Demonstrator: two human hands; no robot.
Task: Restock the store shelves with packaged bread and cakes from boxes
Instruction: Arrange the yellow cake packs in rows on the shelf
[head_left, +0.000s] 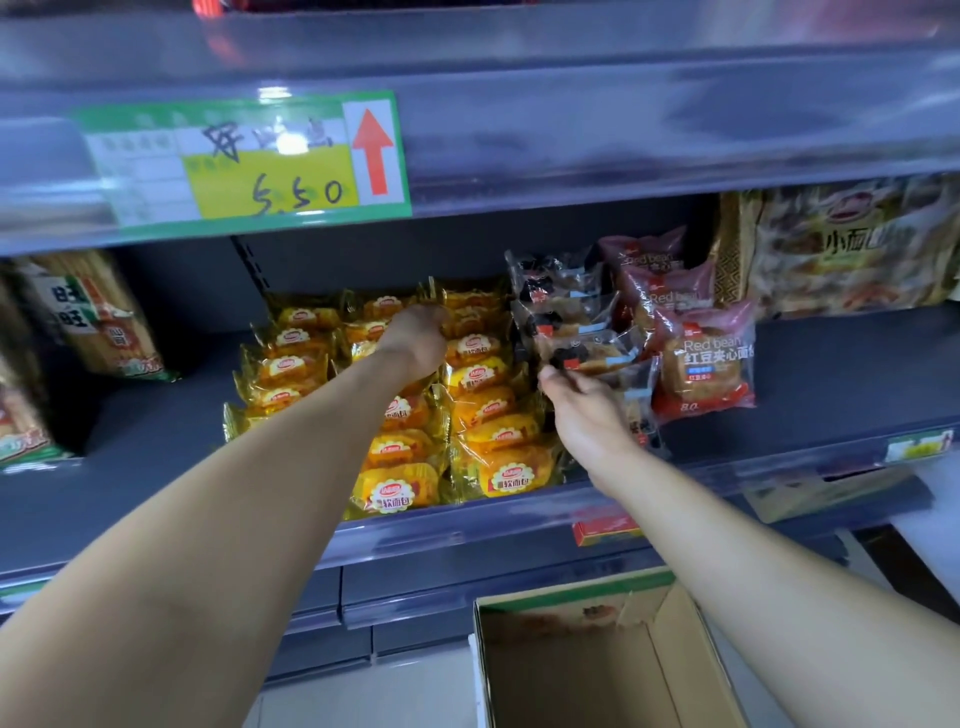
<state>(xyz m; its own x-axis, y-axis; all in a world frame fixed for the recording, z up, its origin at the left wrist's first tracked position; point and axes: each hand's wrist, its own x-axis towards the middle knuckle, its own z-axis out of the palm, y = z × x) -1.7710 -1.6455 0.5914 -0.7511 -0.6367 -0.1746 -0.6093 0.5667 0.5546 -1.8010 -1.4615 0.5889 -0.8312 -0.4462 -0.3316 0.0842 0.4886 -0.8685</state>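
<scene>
As the cardboard box (574, 675) looks empty, yellow bread packets (488, 405) seem fully shelved. The left hand (415, 340) grips a rear packet (472, 300); whether the right hand (584, 415) holds anything cannot be told

left hand (415, 338) on yellow bread packs (506, 475) | right hand (584, 410) at clear-wrapped packs (569, 312) | open box (571, 686) below

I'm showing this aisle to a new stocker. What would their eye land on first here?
The block of yellow bread packs on the middle shelf stands out most, with the left hand reaching among them and the right hand pinching a clear-wrapped pack beside them. Above left, a green-and-yellow price tag with a red arrow sits on the upper shelf's edge; an open cardboard box stands below.
</scene>
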